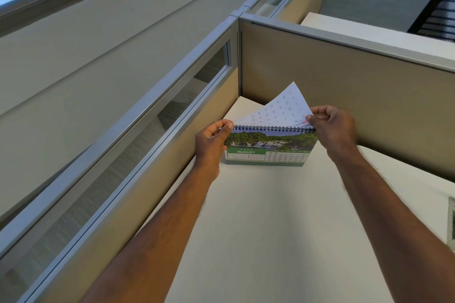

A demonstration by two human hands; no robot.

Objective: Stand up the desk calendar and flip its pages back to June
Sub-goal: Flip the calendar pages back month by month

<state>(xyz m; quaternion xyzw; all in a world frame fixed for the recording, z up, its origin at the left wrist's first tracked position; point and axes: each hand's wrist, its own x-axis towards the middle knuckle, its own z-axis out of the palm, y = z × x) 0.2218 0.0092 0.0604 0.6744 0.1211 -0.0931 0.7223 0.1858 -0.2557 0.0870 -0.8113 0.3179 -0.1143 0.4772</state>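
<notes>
The desk calendar (pixel 269 146) stands upright on the white desk (pixel 258 216), near the far corner of the cubicle. Its front page shows a waterfall photo and the word AUGUST in green. My left hand (pixel 211 141) pinches the left end of the black spiral binding. My right hand (pixel 331 125) pinches the corner of a loose page (pixel 283 109), which is lifted above the spiral and curls toward the back, its date grid upside down.
Beige cubicle panels with grey metal rails close the desk on the left (pixel 152 155) and behind (pixel 357 86). A neighbouring desk and a dark chair back (pixel 435 12) lie beyond the rear panel. Something pale sits at the right edge (pixel 451 221).
</notes>
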